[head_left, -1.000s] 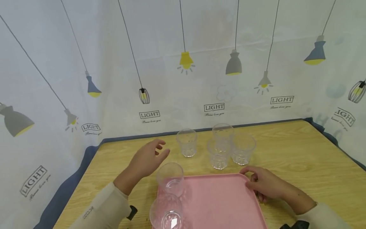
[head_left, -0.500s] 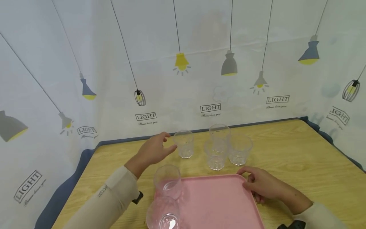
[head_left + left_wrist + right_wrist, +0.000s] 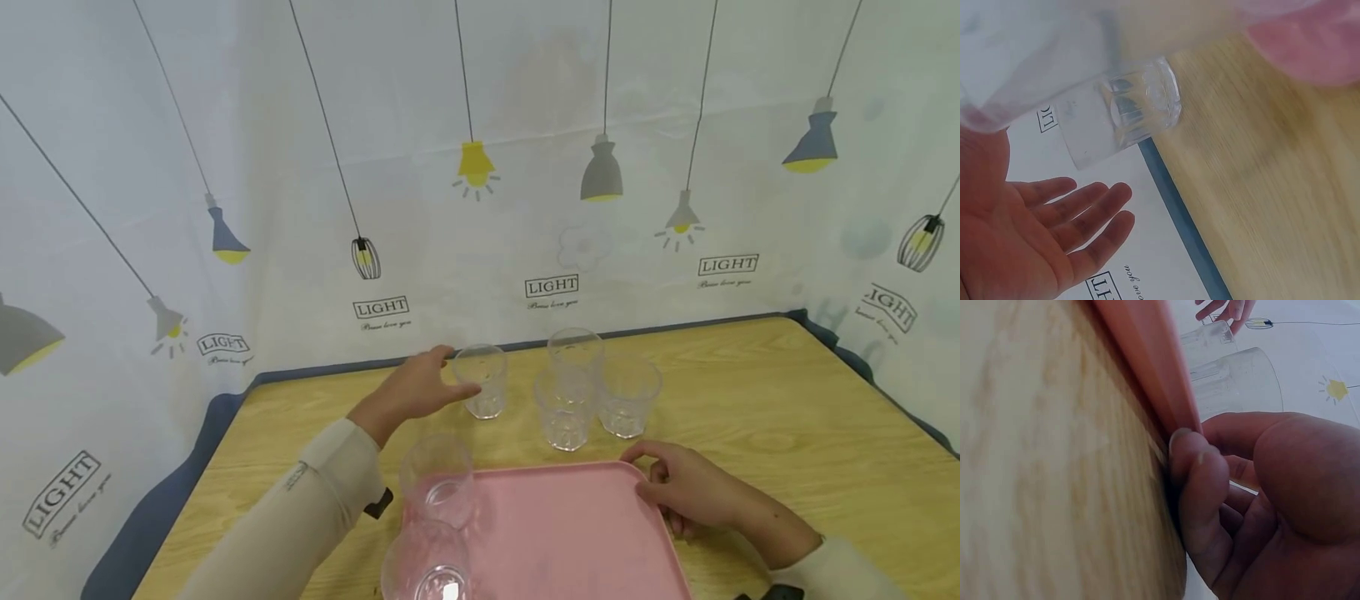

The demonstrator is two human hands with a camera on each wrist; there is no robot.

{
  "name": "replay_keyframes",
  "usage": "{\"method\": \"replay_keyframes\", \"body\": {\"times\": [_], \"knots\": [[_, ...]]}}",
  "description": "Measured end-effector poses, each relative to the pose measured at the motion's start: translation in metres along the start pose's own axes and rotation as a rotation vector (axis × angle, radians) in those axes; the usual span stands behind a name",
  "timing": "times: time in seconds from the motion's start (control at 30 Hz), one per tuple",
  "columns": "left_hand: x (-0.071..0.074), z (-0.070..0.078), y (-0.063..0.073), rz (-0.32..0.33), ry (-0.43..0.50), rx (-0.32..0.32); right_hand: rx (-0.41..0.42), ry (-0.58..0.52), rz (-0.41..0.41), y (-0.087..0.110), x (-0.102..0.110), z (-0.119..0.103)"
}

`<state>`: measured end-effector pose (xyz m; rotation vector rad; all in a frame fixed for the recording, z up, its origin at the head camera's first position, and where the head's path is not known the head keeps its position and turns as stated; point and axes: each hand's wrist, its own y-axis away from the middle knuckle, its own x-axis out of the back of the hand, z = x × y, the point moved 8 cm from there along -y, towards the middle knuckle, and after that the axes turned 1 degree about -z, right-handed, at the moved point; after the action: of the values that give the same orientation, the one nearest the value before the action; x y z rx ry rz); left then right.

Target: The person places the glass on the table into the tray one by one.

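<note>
My left hand (image 3: 412, 387) is right beside a clear plastic tumbler (image 3: 486, 367) at the back of the table. Its thumb overlaps the tumbler's side in the head view. In the left wrist view the fingers (image 3: 1088, 215) are parted and loosely bent, and a gap shows between them and the tumbler (image 3: 1125, 112). My right hand (image 3: 697, 487) grips the far right corner of a pink tray (image 3: 570, 533). Curled fingers (image 3: 1204, 481) meet the tray's edge (image 3: 1160, 369) in the right wrist view. Two more tumblers stand along the tray's left side, the farther tumbler (image 3: 438, 475) and the nearer tumbler (image 3: 427, 550).
Behind the tray stand three clear tumblers close together: a front tumbler (image 3: 564, 417), a rear tumbler (image 3: 576, 350) and a right tumbler (image 3: 630, 400). The wooden table (image 3: 765, 400) ends at a white curtain (image 3: 450, 250) printed with lamps.
My left hand has moved forward and right, from above the table to the back tumbler. The right hand keeps its grip on the tray corner. The head view has shifted slightly.
</note>
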<state>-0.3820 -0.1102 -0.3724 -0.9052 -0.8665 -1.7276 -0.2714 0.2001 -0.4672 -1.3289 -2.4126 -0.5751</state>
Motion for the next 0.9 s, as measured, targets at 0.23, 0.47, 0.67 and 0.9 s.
{"method": "replay_keyframes", "body": {"times": [0.23,0.47,0.67,0.9], "knots": [[-0.004,0.002,-0.006,0.0,0.025,-0.011,-0.012,-0.015,-0.015,0.0,-0.001,0.002],[-0.009,0.004,-0.013,-0.016,0.051,-0.005,-0.003,-0.007,-0.014,0.001,-0.001,0.001],[-0.014,0.003,-0.017,-0.027,0.051,0.002,0.0,0.0,-0.012,0.0,0.0,0.0],[-0.017,0.002,-0.02,-0.024,0.056,0.019,0.0,0.007,0.006,-0.001,0.001,0.002]]}}
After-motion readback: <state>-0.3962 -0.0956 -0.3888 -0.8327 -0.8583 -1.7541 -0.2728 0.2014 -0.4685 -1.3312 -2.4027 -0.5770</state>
